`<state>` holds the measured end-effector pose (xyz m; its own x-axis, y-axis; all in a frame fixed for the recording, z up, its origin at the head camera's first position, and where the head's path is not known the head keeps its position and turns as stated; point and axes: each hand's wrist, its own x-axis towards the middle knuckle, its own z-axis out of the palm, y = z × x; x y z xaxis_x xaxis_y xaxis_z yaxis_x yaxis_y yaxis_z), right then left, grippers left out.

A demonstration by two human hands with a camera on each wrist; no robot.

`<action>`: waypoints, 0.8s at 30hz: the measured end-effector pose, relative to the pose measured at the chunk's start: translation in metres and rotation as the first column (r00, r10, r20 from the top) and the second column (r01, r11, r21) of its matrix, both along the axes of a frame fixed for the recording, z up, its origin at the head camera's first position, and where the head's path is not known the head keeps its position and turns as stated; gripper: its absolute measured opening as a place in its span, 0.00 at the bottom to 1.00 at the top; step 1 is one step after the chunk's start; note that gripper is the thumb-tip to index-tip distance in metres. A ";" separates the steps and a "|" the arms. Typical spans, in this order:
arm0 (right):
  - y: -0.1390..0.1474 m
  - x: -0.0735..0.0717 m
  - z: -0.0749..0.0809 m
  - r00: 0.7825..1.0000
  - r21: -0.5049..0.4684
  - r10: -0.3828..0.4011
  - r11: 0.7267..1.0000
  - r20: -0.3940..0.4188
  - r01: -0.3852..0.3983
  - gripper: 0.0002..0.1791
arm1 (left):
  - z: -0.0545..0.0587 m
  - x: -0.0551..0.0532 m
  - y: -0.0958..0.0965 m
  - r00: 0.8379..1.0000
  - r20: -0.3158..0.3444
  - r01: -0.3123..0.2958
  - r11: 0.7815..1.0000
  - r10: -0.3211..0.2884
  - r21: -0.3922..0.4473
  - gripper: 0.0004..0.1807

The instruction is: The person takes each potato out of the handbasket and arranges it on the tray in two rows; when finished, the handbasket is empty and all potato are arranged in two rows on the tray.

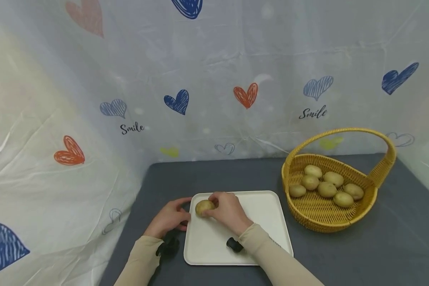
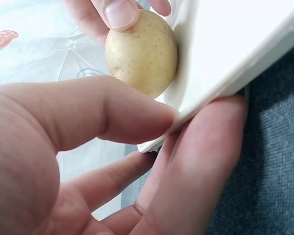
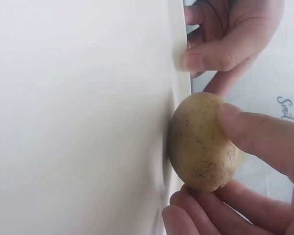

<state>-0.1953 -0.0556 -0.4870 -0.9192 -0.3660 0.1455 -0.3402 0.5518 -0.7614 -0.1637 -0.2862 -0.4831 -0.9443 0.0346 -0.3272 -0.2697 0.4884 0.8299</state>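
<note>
A single potato [image 1: 204,207] is at the far left corner of a white tray [image 1: 236,226]. My right hand [image 1: 230,210] holds it between thumb and fingers; in the right wrist view the thumb presses one side of the potato [image 3: 201,147] and the fingertips lie against the other. At the tray's left edge, my left hand [image 1: 171,217] pinches the rim, thumb on top and fingers beneath, as the left wrist view shows with the rim [image 2: 210,100] between them.
To the right of the tray stands a yellow woven basket [image 1: 307,222] with a tall handle, holding several potatoes [image 1: 327,189]. Both stand on a dark grey table [image 1: 214,174]. Behind hangs a pale curtain [image 1: 207,71] printed with hearts. A black wrist camera [image 1: 234,244] shows beneath the right forearm.
</note>
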 end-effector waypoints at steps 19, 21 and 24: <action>0.008 -0.004 0.002 0.999 0.009 -0.021 1.000 0.041 0.021 0.28 | -0.003 -0.001 0.004 0.999 -0.023 -0.040 0.998 0.039 -0.050 0.40; 0.008 -0.004 0.002 0.999 0.003 -0.019 1.000 0.047 0.019 0.28 | -0.003 -0.002 0.003 0.999 -0.028 -0.034 0.997 0.032 -0.062 0.40; 0.009 -0.003 0.002 0.998 -0.010 -0.019 1.000 0.065 0.020 0.28 | -0.004 -0.002 0.002 0.999 -0.030 -0.021 0.997 0.019 -0.068 0.41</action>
